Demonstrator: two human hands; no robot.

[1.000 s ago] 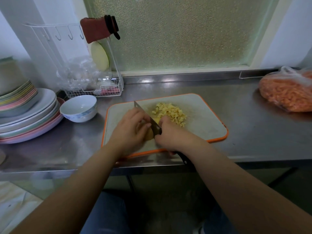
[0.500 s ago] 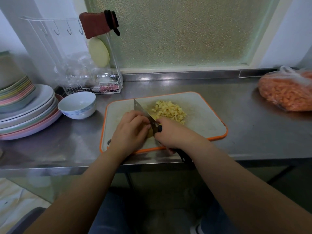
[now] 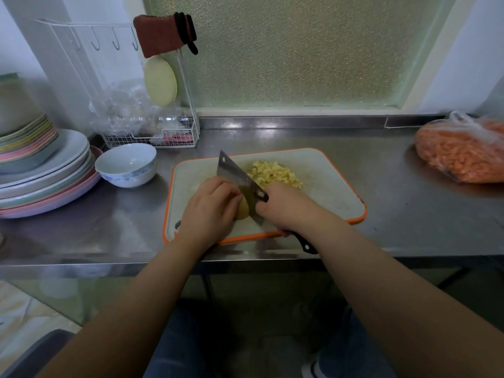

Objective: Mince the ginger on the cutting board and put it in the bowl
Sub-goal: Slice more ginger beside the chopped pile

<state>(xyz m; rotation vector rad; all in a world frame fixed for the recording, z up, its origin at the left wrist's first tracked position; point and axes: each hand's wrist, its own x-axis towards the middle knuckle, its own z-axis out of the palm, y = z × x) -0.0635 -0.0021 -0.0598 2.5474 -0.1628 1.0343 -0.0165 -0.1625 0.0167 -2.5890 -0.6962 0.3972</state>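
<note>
An orange-rimmed white cutting board (image 3: 332, 186) lies on the steel counter. A pile of chopped yellow ginger (image 3: 274, 174) sits on it toward the back. An uncut yellow ginger piece (image 3: 243, 211) lies near the front, mostly hidden under my left hand (image 3: 210, 207), which holds it with curled fingers. My right hand (image 3: 289, 207) grips the black handle of a cleaver (image 3: 237, 175), whose blade stands against the ginger piece right beside my left fingers. A white bowl (image 3: 126, 165) with blue marks stands left of the board.
Stacked plates (image 3: 41, 175) fill the far left of the counter. A white wire rack (image 3: 152, 132) with plastic bags, a round pad and a red mitt stands behind the bowl. A bag of orange carrot pieces (image 3: 461, 154) lies at the right. The counter's front edge is close.
The cleaver's blade has lifted a little and tilted, with more of its flat side showing now. Both hands stay in nearly the same place on the ginger piece.
</note>
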